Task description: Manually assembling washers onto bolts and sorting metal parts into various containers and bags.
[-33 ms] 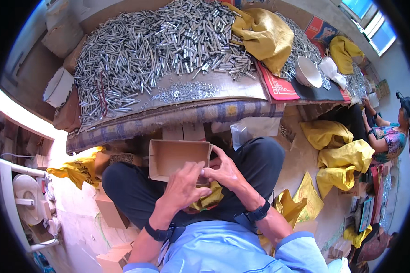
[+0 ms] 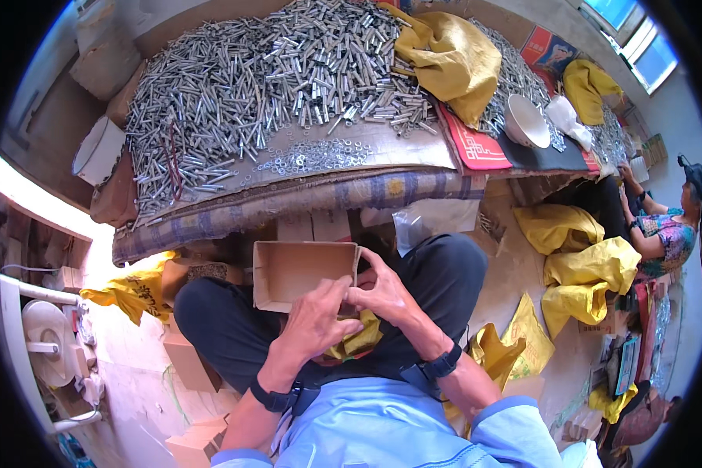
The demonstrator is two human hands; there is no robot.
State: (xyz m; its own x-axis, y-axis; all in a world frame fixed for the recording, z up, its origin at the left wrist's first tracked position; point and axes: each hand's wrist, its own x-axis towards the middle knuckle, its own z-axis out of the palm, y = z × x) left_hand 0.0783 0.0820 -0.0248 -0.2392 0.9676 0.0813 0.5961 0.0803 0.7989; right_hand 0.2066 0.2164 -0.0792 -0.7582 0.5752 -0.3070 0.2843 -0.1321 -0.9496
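- Your left hand (image 2: 317, 316) and right hand (image 2: 384, 290) are together, fingertips meeting just at the near right corner of the cardboard box (image 2: 295, 267).
- Your right hand's fingers bend around the box's right side and seem to touch it; you cannot tell from here how firmly they grip.
- Your left hand reaches across the near edge of the box with its fingers gathered; whether a small piece sits between the fingertips is hidden.
- The box lies between your knees, in front of the counter (image 2: 410, 150) and below its near edge, with its open side toward you. What bears it underneath is out of sight.
- The step in hand looks like close fingertip work at that corner, with both hands engaged.
- From this pose, a next move would call for a steady box on the right and a light, exact left pinch, so that the wall does not bend or tip.
- Metal tubes (image 2: 249, 101) are heaped from the counter's far edge toward its left end; small rings (image 2: 320, 158) lie scattered nearer the front edge.
- A yellow sack (image 2: 458, 72) covers the heap's right part, and a white bowl (image 2: 527, 123) stands farther toward the right end.
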